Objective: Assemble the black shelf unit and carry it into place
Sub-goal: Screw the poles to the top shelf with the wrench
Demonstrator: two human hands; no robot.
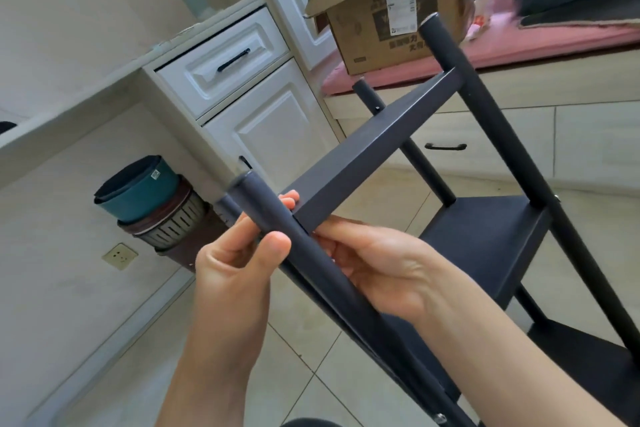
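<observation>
The black shelf unit (pixel 485 239) stands tilted in front of me, with round posts and flat shelves. Its top shelf (pixel 374 149) runs from the near post (pixel 263 208) up to a far post (pixel 485 107). My left hand (pixel 239 253) grips the near post just below its top end, thumb in front and fingers behind. My right hand (pixel 377 263) holds the same post and the shelf's near corner from the right; its fingertips are hidden behind the post. A lower shelf shows beneath.
A white cabinet (pixel 249 104) with a drawer stands behind on the left, with stacked plant pots (pixel 152 198) under the desk beside it. A cardboard box (pixel 391 10) sits on a pink-cushioned bench at the back right. The floor is tiled.
</observation>
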